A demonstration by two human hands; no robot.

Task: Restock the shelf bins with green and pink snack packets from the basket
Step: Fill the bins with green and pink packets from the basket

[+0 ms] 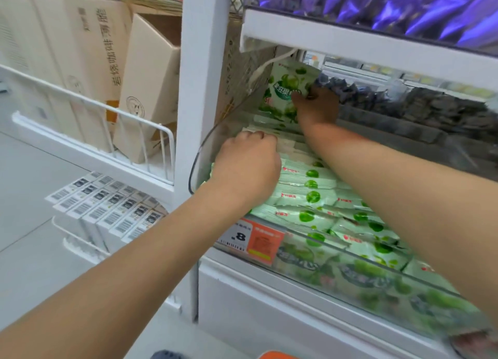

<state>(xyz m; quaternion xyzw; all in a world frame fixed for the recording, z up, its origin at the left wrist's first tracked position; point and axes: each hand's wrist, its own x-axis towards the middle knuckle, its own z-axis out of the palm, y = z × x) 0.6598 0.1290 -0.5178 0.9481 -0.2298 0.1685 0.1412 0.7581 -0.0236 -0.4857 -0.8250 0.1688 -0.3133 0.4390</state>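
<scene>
Left hand [248, 167] down in the clear bin [200, 156], near its left wall, fingers curled over the top edges of green packets [310, 197] standing in a row, fingertips out of sight. Right hand [318, 105] reaching far into the same bin, pinching one green packet [287, 88] held upright and tilted against the far left corner, above the row. More green packets stacked near, behind the bin's front wall, beside an orange price tag [254, 240]. Dark packs [431, 108] in the next bin to the right. Purple bags [404, 3] on the shelf above. Beige cartons [145, 89] in a wire rack, left.
</scene>
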